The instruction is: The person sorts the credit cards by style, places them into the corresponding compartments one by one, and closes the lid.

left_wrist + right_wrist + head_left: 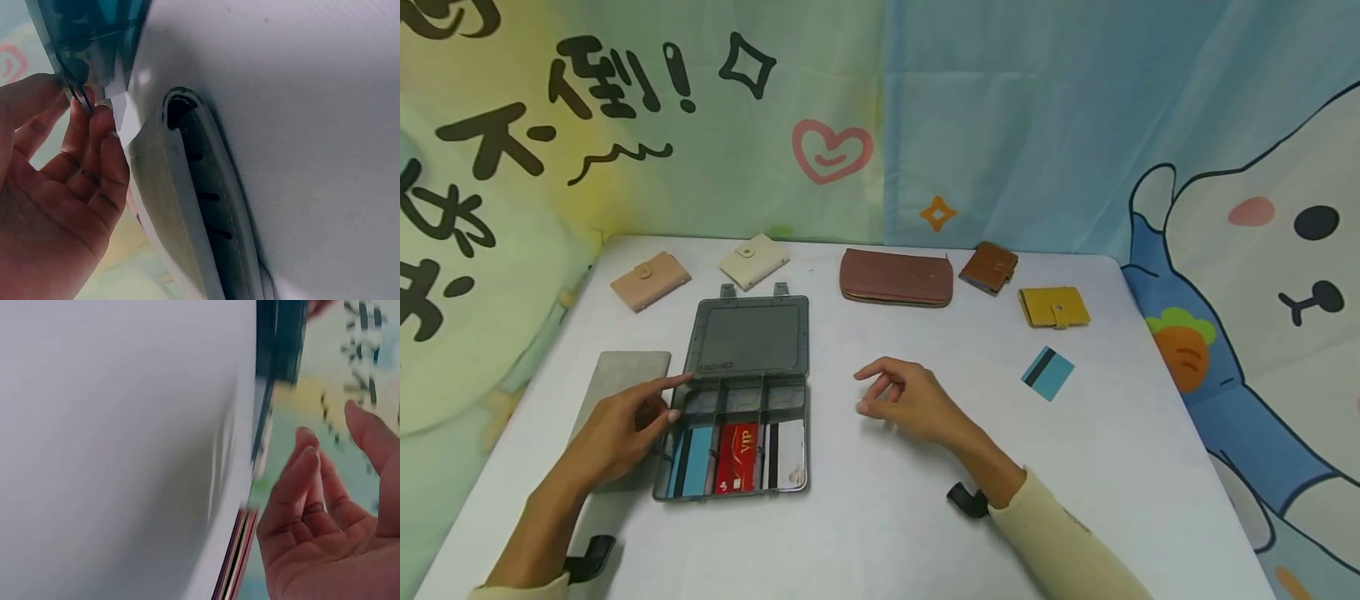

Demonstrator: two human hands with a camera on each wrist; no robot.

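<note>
My left hand (617, 433) is at the left side of a grey, see-through plastic storage box (748, 379), its thumb and fingers gripping the edge. The box lies with its lid (748, 333) folded back. In its front compartments are a blue card (697, 461), a red VIP card (737, 457) and a white card (787, 454) with a black stripe. Beneath the left hand and wrist lies a long grey wallet (625, 375), partly hidden. My right hand (913, 400) hovers over the table right of the box, fingers loosely bent and holding nothing.
A striped blue card (1048, 373) lies on the white table at right. Along the back are a pink wallet (651, 282), a cream wallet (754, 261), a long brown wallet (895, 277), a small brown wallet (989, 267) and a yellow wallet (1054, 307).
</note>
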